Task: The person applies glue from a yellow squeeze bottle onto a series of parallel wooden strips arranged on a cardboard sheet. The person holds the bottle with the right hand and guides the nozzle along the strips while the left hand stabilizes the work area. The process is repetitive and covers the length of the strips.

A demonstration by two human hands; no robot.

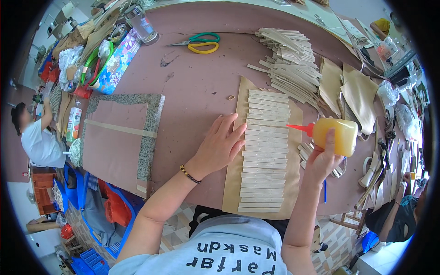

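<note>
A: ok so what've we got in our hands here?
B: Our right hand (322,160) is wrapped around a yellow bottle (344,136), thumb pressed on its side. The bottle's tipped sideways, its red nozzle (300,128) pointing left at the right ends of some pale strips (265,159). Can't tell if the tip's touching.
A: And the left?
B: Our left hand (215,150) isn't pinching anything, fingers a bit spread, fingertips (242,129) by the strips' left ends.
A: Where are those strips, exactly?
B: Stacked in a long column on a brown sheet (294,183), which runs down to the near edge of the surface (195,91).
A: Anything else on there with us?
B: Yeah, scissors (205,44) near the far edge, a messy pile (291,59) toward the far right corner, and a stone slab (150,123) by the left edge.
</note>
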